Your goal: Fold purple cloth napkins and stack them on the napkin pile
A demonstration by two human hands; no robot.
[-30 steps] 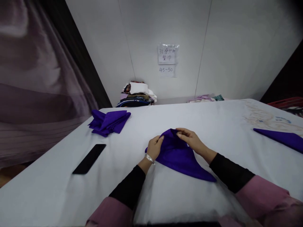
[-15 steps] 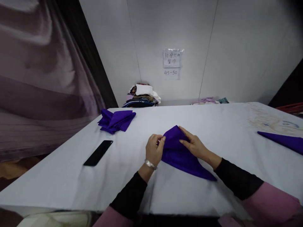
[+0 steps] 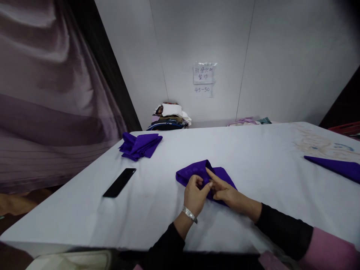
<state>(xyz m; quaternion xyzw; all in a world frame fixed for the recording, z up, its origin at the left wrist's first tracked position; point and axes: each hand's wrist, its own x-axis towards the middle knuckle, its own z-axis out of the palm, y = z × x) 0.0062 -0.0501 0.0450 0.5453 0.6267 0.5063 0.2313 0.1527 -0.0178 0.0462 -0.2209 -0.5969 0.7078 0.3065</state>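
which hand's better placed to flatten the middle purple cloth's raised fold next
Probably the right hand: its index finger reaches the raised fold of the cloth; the left hand is partly curled.

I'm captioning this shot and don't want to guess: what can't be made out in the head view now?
Head view, hidden: the near middle of the folded purple cloth, behind the bare left hand and bare right hand.
Head view, cut off: the outer end of the pointed purple cloth, past the picture's right edge.
Head view, too faint: fine detail of the beige-and-blue pattern on the white tablecloth.
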